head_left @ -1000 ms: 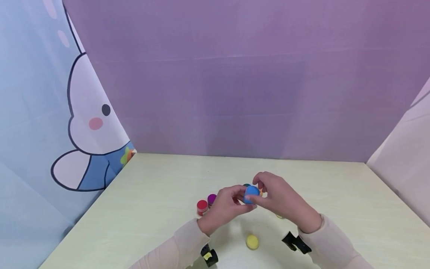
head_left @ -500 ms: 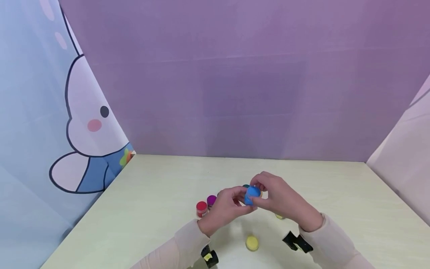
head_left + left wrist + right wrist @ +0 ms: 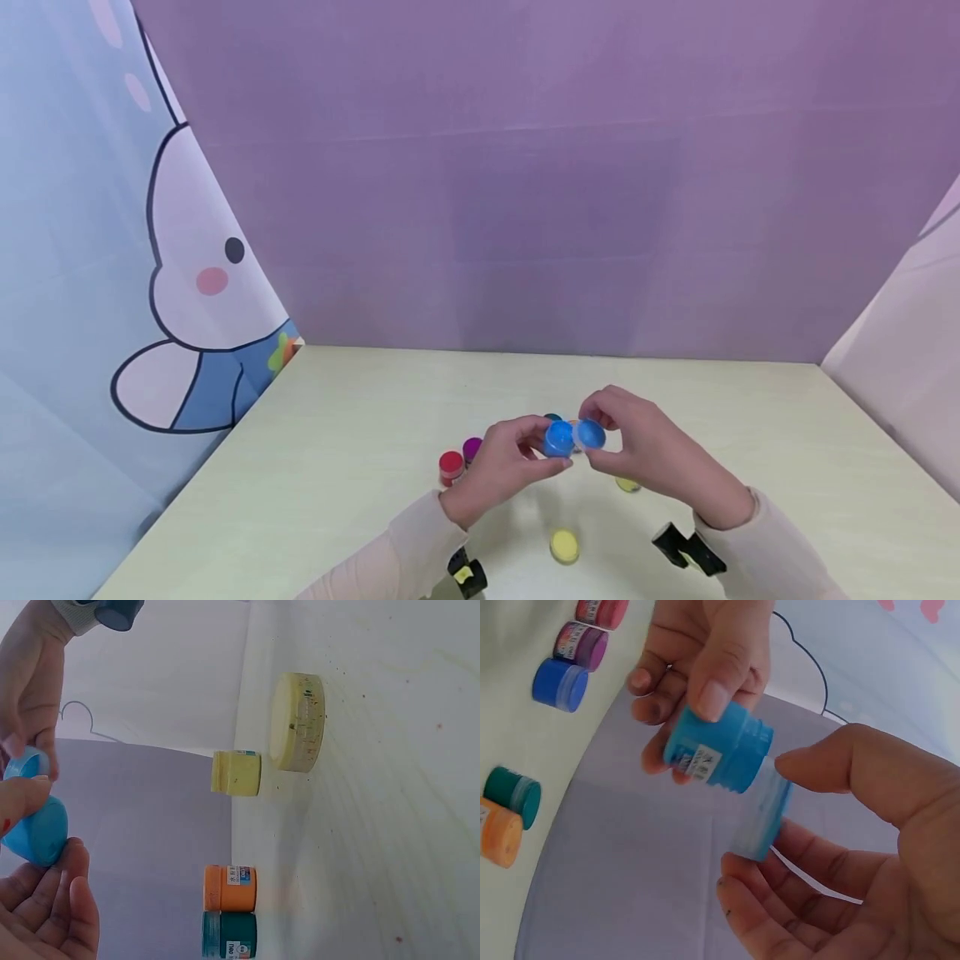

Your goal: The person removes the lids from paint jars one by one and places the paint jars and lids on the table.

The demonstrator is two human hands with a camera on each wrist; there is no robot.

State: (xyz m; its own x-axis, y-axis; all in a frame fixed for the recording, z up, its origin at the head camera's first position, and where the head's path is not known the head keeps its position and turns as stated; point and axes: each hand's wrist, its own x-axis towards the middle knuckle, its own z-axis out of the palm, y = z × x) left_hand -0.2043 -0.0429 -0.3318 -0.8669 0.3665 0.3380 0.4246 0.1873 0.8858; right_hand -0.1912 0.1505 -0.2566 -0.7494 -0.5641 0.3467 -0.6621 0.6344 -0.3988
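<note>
Above the table, my left hand (image 3: 504, 462) grips a small light-blue paint jar (image 3: 558, 440) between thumb and fingers. The jar's mouth is uncovered, and its threaded neck and white label show in the right wrist view. My right hand (image 3: 652, 442) pinches the jar's blue screw lid (image 3: 590, 434) by its rim. Tilted on edge, the lid (image 3: 761, 814) stands right beside the jar's mouth, its hollow inner side showing in the head view. Blue paint fills the view into the jar's mouth.
On the table stand a red jar (image 3: 451, 465), a purple jar (image 3: 472, 449), a dark-blue jar (image 3: 560, 685), a green jar (image 3: 229, 934) and an orange jar (image 3: 229, 888). A yellow lid (image 3: 564, 546) lies nearer me, with a yellow jar (image 3: 236, 773) beyond it.
The lid has come off the blue jar. My right hand has moved right with the lid and turned it, while my left hand keeps the jar in nearly the same place.
</note>
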